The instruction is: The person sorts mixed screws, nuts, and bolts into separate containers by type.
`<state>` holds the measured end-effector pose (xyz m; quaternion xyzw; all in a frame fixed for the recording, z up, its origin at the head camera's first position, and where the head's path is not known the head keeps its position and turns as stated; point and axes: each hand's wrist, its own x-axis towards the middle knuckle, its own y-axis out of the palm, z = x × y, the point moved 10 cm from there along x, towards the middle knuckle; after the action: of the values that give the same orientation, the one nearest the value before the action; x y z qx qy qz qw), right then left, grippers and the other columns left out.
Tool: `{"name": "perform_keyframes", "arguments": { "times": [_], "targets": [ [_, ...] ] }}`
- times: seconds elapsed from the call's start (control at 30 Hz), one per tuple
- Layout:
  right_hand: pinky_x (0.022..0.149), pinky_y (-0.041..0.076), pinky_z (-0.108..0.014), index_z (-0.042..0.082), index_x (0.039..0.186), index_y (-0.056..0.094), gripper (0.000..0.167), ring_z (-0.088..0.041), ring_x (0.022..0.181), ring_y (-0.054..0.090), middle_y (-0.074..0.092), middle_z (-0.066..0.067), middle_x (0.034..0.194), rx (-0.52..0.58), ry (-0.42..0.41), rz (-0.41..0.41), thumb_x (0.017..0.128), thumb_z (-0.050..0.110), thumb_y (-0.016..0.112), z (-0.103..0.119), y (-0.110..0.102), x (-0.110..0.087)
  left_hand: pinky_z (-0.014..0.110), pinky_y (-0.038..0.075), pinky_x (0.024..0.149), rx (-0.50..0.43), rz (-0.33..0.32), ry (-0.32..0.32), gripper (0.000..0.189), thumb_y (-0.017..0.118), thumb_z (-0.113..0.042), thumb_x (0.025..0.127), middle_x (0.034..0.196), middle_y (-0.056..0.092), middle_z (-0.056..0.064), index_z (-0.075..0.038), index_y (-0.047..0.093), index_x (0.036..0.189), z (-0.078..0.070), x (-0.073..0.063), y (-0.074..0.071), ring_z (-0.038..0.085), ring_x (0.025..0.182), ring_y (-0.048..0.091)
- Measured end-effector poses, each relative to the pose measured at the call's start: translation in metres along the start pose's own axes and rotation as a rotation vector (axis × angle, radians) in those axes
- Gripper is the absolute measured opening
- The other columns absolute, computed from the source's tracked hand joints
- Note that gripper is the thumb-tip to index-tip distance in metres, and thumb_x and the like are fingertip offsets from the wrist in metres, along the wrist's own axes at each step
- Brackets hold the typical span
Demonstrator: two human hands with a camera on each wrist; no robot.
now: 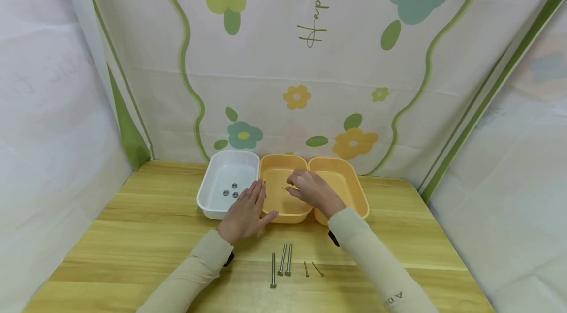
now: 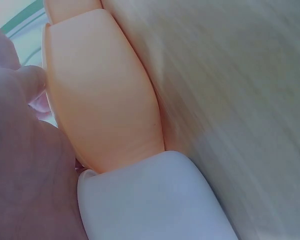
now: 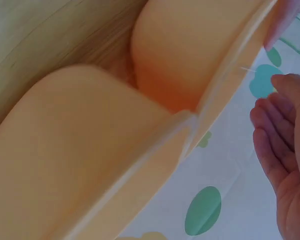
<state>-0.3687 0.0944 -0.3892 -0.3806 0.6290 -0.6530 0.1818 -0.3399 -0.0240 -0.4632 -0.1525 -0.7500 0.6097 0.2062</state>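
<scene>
My left hand (image 1: 245, 212) lies with straight fingers over the adjoining rims of the white tray (image 1: 205, 195) and the middle orange tray (image 1: 283, 218), thumb spread along the orange tray's front. Above the middle tray, my right hand (image 1: 310, 187) has thumb and forefinger close together, pinching a thin small screw (image 3: 247, 69) that points out from the fingertips in the right wrist view. Its other fingers are curled. Three hex nuts (image 1: 235, 195) lie in the white tray. Two small screws (image 1: 306, 268) and three long bolts (image 1: 272, 271) lie on the table in front.
A second orange tray (image 1: 361, 200) adjoins the middle one on the right, partly behind the right wrist. All three trays stand in a row on the wooden table (image 1: 155, 234), near a flowered cloth backdrop (image 1: 266, 67). Cloth walls flank the table on both sides.
</scene>
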Motion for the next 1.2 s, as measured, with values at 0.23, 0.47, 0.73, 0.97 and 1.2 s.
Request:
{"name": "perform_keyframes", "arguments": {
  "times": [0.23, 0.47, 0.73, 0.97, 1.2],
  "targets": [
    [0.088, 0.064, -0.032, 0.001, 0.118, 0.076, 0.033, -0.024, 0.103, 0.076, 0.078, -0.011, 0.114, -0.008, 0.004, -0.093, 0.097, 0.027, 0.079, -0.005, -0.021, 0.0, 0.054, 0.031, 0.13, 0.004, 0.004, -0.002, 0.09, 0.041, -0.062, 0.109, 0.174, 0.022, 0.026, 0.01, 0.027, 0.162, -0.001, 0.0, 0.0, 0.039, 0.163, 0.024],
    [0.093, 0.063, -0.037, 0.0, 0.126, 0.073, 0.04, -0.027, 0.113, 0.074, 0.075, -0.013, 0.123, 0.058, 0.027, -0.047, 0.096, 0.027, 0.08, -0.014, -0.037, -0.008, 0.052, 0.03, 0.131, 0.017, 0.02, -0.016, 0.09, 0.038, -0.063, 0.109, 0.175, 0.021, 0.025, 0.008, 0.026, 0.163, 0.0, 0.0, -0.001, 0.038, 0.163, 0.023],
    [0.09, 0.063, -0.039, 0.002, 0.126, 0.073, 0.041, -0.028, 0.108, 0.073, 0.075, -0.012, 0.12, 0.057, 0.0, -0.013, 0.095, 0.027, 0.082, -0.012, -0.052, -0.027, 0.053, 0.029, 0.131, -0.005, 0.019, -0.017, 0.09, 0.038, -0.062, 0.109, 0.175, 0.02, 0.025, 0.009, 0.025, 0.163, 0.001, -0.001, -0.001, 0.039, 0.164, 0.022],
    [0.09, 0.063, -0.04, 0.001, 0.125, 0.073, 0.041, -0.028, 0.106, 0.074, 0.075, -0.013, 0.119, 0.044, -0.059, 0.019, 0.094, 0.026, 0.082, -0.001, -0.059, -0.042, 0.053, 0.029, 0.131, -0.008, 0.017, -0.016, 0.09, 0.038, -0.062, 0.109, 0.175, 0.02, 0.025, 0.009, 0.025, 0.163, 0.0, -0.002, -0.002, 0.039, 0.164, 0.022],
    [0.094, 0.063, -0.042, 0.002, 0.126, 0.072, 0.041, -0.028, 0.111, 0.073, 0.075, -0.012, 0.121, 0.03, -0.086, 0.082, 0.094, 0.027, 0.081, 0.015, -0.062, -0.057, 0.053, 0.028, 0.131, -0.015, 0.019, -0.015, 0.09, 0.038, -0.062, 0.109, 0.175, 0.019, 0.025, 0.009, 0.024, 0.163, 0.001, -0.001, -0.002, 0.039, 0.164, 0.022]
  ]
}}
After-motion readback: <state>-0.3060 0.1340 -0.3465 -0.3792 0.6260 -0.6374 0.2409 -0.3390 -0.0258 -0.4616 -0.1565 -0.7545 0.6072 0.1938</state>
